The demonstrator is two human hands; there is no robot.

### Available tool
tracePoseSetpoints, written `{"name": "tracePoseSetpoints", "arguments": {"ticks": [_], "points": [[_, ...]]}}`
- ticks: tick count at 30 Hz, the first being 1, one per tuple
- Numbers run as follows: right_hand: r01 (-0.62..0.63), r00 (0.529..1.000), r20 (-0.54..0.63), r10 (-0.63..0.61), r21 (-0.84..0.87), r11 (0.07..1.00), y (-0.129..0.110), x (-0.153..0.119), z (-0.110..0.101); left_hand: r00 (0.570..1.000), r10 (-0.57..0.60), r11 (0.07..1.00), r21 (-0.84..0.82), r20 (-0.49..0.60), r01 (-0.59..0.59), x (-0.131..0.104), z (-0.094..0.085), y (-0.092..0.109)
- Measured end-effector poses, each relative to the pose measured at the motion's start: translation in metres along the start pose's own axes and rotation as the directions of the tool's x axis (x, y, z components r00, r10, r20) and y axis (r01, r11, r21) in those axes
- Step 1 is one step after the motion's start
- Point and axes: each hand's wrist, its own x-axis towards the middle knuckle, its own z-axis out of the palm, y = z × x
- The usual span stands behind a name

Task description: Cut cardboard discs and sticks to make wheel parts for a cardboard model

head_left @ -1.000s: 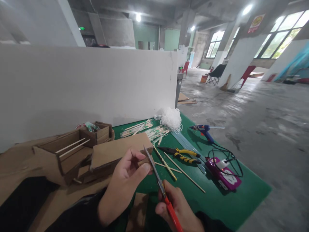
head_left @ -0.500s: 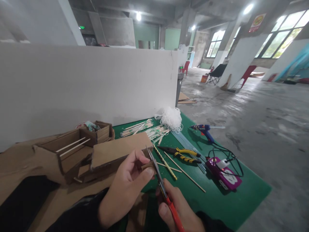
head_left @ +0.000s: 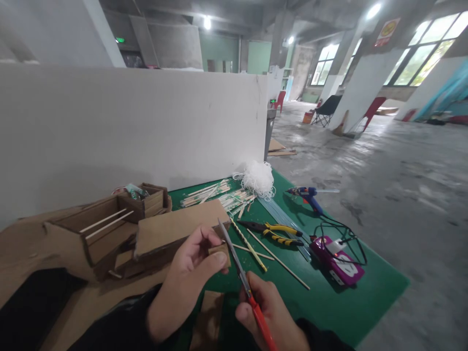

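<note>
Between thumb and fingers, my left hand [head_left: 193,278] pinches a small piece of cardboard [head_left: 222,252]. Red-handled scissors [head_left: 244,280] are gripped in my right hand [head_left: 268,309], their blades pointing up and away from me, right beside the cardboard's right edge. The blades look nearly together; whether they touch the cardboard I cannot tell. Just beyond my left hand lies a long cardboard box [head_left: 183,226]. Below the hands a flat cardboard strip [head_left: 207,319] rests on the green tabletop [head_left: 365,312].
To the right lie yellow-black pliers [head_left: 276,231], a drill bit [head_left: 250,246], thin wooden sticks [head_left: 283,261], a blue glue gun [head_left: 309,197] and a purple power strip [head_left: 338,263]. White string [head_left: 258,179] is heaped at the back. An open cardboard box [head_left: 71,239] stands left.
The scissors have shifted slightly left and the cardboard piece has turned, showing more of its flat face. Both hands keep their hold.
</note>
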Motion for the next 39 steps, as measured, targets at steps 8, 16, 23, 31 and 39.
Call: {"name": "tracePoseSetpoints", "arguments": {"ticks": [8,16,23,31,39], "points": [[0.036,0.999,-0.013,-0.036,0.034,0.999,-0.001,-0.001,0.001,0.998,-0.01,0.996,0.088,-0.06,0.015,0.003,-0.005,0.004],[-0.136,0.987,-0.118,0.109,-0.248,0.959,-0.003,-0.006,-0.032,0.994,0.029,0.996,0.09,-0.11,-0.019,0.005,0.0,0.007],[-0.295,0.954,-0.176,0.243,-0.705,0.645,-0.006,-0.017,-0.066,0.99,0.021,0.992,0.129,-0.142,-0.003,-0.001,0.003,0.006],[-0.158,0.962,-0.001,0.274,-0.818,0.553,-0.003,-0.023,-0.059,0.992,0.054,0.978,0.204,-0.11,-0.031,0.0,0.001,0.004],[0.091,0.964,0.186,0.187,-0.9,0.427,-0.055,0.021,-0.079,0.999,0.047,0.968,0.249,-0.014,-0.042,-0.004,0.005,0.004]]}}
